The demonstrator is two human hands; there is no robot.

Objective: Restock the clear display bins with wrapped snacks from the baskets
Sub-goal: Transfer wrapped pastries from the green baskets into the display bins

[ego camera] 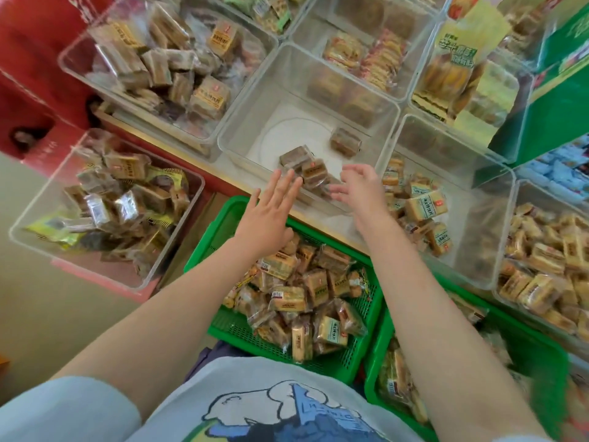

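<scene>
Red wall (28, 74), crowded neighbouring bins (165, 68), perhaps blurred green basket (236, 327).

The display bins (306, 100) are clear, smooth, glossy plastic with rounded rims. The near baskets (236, 317) are bright green plastic with perforated mesh floors and walls. The wrapped snacks (288, 298) sit in thin, shiny, crinkled transparent film with printed paper-like labels. The person's shirt (255, 403) is soft matt cloth with a printed picture.
</scene>
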